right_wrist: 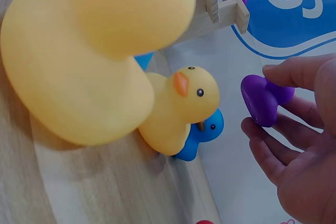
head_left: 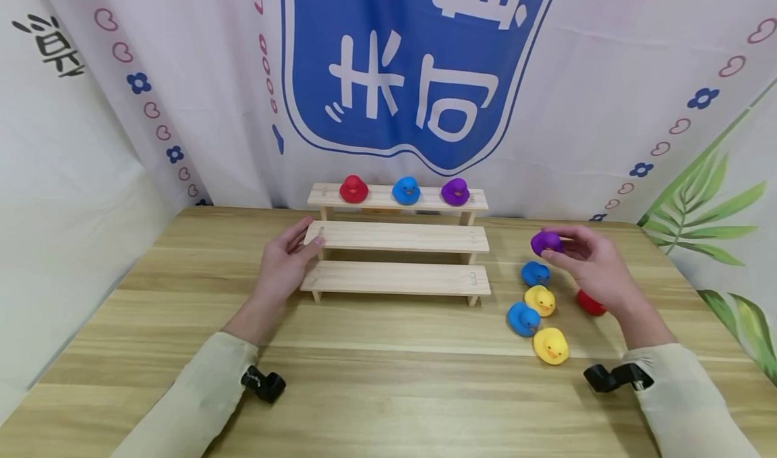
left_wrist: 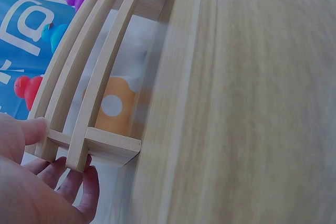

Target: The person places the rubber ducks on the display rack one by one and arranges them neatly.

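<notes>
A three-step wooden shelf (head_left: 397, 237) stands at the back of the table. My left hand (head_left: 286, 259) grips its left end, with the thumb on the middle step and the other fingers around the side edges. A red duck (head_left: 354, 189), a blue duck (head_left: 406, 191) and a purple duck (head_left: 455, 192) sit in a row on the top step. To the right of the shelf, my right hand (head_left: 591, 259) pinches another purple rubber duck (right_wrist: 262, 98) between thumb and fingers, raised above the table in the right wrist view.
Below the right hand, blue ducks (head_left: 524, 319) and yellow ducks (head_left: 551, 346) stand in a loose column on the wooden table (head_left: 388, 390). Partly behind the right wrist lies a red duck (head_left: 590, 303). A printed curtain (head_left: 231, 107) hangs behind the shelf.
</notes>
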`<state>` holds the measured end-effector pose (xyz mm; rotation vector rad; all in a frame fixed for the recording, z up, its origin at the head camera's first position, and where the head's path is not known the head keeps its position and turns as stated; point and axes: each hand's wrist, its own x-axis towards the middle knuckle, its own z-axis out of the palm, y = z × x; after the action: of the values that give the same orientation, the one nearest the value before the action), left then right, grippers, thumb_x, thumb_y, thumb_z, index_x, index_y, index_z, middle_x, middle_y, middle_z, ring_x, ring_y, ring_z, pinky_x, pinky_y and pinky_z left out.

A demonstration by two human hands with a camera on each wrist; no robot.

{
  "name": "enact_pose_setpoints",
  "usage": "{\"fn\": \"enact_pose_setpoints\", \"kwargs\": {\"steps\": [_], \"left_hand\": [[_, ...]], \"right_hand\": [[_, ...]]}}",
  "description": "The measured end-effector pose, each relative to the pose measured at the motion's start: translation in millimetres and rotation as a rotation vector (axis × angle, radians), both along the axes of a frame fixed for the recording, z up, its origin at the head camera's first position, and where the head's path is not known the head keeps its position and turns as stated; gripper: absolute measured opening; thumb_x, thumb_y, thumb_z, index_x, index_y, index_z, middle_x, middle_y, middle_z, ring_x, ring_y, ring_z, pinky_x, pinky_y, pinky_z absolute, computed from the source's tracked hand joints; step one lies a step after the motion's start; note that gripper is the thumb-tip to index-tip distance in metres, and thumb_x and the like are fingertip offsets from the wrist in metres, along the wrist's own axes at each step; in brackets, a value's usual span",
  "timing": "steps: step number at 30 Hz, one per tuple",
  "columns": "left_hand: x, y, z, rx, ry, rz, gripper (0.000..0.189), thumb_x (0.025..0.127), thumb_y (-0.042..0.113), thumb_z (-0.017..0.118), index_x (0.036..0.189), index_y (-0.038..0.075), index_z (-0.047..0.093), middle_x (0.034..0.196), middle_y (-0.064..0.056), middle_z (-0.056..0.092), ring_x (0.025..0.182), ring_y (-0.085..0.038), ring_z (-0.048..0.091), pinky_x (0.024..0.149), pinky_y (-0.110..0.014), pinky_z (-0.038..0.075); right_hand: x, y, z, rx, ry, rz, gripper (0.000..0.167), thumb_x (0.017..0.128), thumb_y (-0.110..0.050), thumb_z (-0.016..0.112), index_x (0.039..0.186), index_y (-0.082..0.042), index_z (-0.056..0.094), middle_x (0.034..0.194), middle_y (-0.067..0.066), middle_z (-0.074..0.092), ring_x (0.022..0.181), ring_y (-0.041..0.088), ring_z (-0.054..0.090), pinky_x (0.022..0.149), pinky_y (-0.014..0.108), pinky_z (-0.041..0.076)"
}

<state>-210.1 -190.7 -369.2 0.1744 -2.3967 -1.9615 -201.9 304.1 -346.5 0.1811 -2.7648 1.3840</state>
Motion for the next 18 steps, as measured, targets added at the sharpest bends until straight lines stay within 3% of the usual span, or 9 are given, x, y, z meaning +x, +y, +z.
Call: {"fn": "enact_pose_setpoints", "kwargs": {"steps": [5,11,18], "left_hand": [[0.7,-0.4,0.9,-0.001,0.0,-0.001,0.066,0.106,0.029,0.067,0.165,0.022,0.039,0.175,-0.002,0.031,0.158,-0.024,0.039,0.132,-0.039,0.035],[1.1,-1.0,1.1,0.001,0.002,-0.005,0.066,0.106,0.029,0.067,0.165,0.021,0.038,0.175,-0.002,0.031,0.159,-0.024,0.037,0.133,-0.039,0.033],[1.2,-0.6,1.8,0.013,-0.001,-0.006,0.067,0.106,0.029,0.067,0.165,0.019,0.038,0.175,-0.003,0.031,0.159,-0.025,0.036,0.133,-0.039,0.033]], "right_hand": [[1.6,-5.6,2.9,-0.014,0.003,0.014,0.057,0.105,-0.035,0.069,0.153,-0.009,0.052,0.147,0.02,0.058,0.121,0.011,0.063,0.091,0.0,0.05],[2.9,-13.4,4.6,-0.041,0.027,0.029,0.056,0.105,-0.033,0.07,0.152,-0.008,0.053,0.148,0.02,0.058,0.118,0.004,0.063,0.092,0.002,0.051],[5.7,-23.1,7.3,-0.041,0.046,0.019,0.055,0.105,-0.034,0.069,0.151,-0.01,0.054,0.148,0.019,0.059,0.123,0.015,0.063,0.091,0.002,0.052]]}}
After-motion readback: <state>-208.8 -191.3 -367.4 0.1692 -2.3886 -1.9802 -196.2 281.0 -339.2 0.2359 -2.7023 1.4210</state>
